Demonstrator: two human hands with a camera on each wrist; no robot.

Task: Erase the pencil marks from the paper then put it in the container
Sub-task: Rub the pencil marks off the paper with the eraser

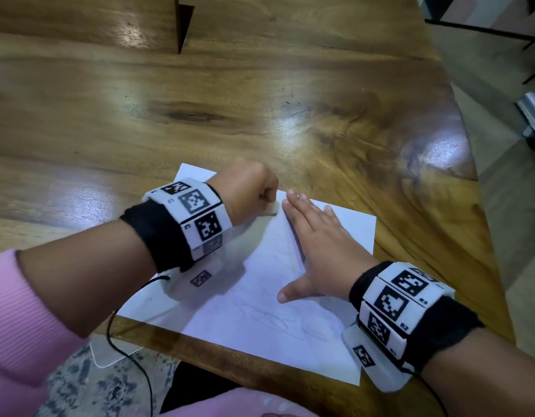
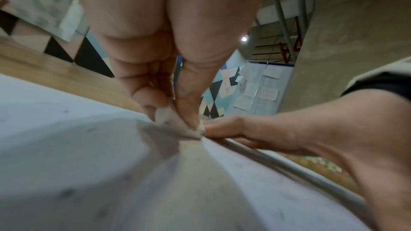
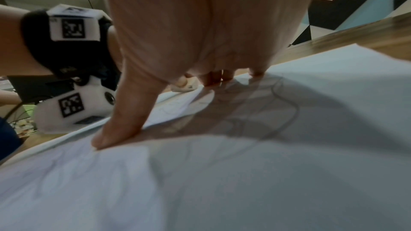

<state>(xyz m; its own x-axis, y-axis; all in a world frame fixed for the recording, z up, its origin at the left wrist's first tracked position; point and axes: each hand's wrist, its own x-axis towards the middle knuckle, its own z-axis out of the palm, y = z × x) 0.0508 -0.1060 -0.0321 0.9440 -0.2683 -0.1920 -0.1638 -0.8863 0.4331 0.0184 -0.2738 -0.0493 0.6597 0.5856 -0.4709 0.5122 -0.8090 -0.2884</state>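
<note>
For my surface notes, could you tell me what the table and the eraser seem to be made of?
Table: apparently solid wood with a glossy varnish; grain, dark knots and bright reflections show. Eraser, pinched by the left hand: probably white rubber or vinyl, matte, with grey smudges.

I see a white rectangular paper sheet (image 1: 251, 299) with faint grey pencil scribbles (image 1: 278, 322) on a glossy golden-brown wooden table (image 1: 200, 115) streaked with dark grain. My left hand (image 1: 249, 188) pinches a whitish eraser (image 2: 171, 120) smudged grey. Both wrists carry black fabric bands with white blocks printed in black square codes (image 1: 197, 218). The ribbed sleeve (image 1: 22, 320) is pink.
</note>
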